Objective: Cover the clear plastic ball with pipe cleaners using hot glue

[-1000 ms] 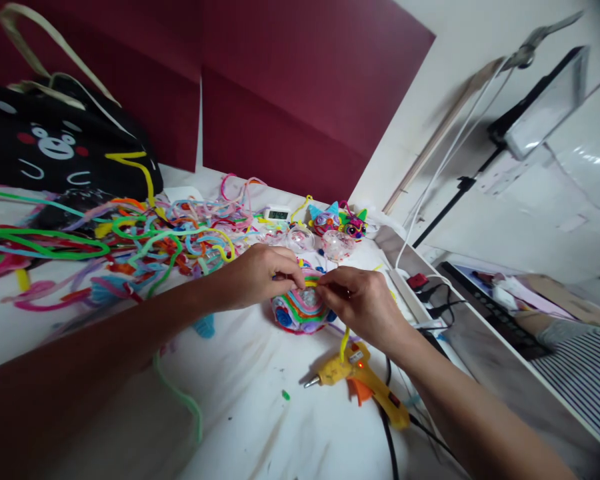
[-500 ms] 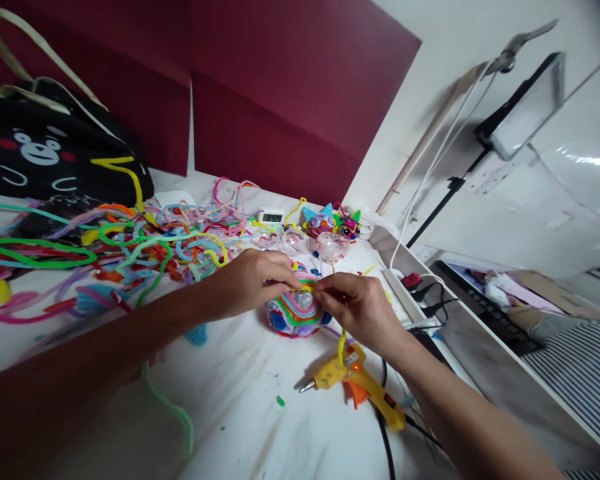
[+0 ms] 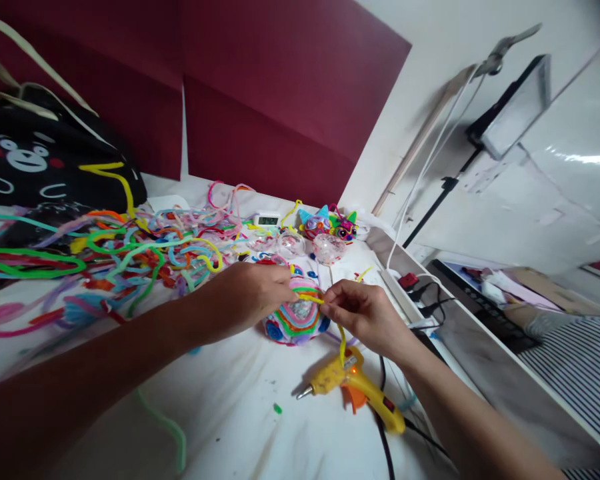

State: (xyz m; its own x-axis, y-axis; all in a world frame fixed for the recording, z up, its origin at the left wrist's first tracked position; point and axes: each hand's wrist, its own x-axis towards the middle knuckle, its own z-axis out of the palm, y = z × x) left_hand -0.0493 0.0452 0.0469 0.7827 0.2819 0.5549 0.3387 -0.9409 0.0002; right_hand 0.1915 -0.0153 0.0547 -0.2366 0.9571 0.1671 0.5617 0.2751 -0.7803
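A round ball (image 3: 296, 320) wrapped in coloured pipe cleaners sits on the white table (image 3: 240, 400). My left hand (image 3: 253, 293) rests on the ball's left top, its fingers closed and pressing one end of a yellow pipe cleaner (image 3: 314, 299) onto it. My right hand (image 3: 363, 312), just right of the ball, pinches the same yellow pipe cleaner, whose free end hangs down below the fingers.
A yellow glue gun (image 3: 353, 387) with a black cord lies near the front. A heap of loose pipe cleaners (image 3: 120, 250) covers the left. A black bear bag (image 3: 40, 160), a small clock (image 3: 268, 219), clear balls (image 3: 329, 247) and a finished figure (image 3: 330, 223) stand behind. A power strip (image 3: 410, 293) lies at the right edge.
My right hand has drawn a little to the right, away from the ball, stretching the yellow pipe cleaner between the hands. The view has shifted slightly.
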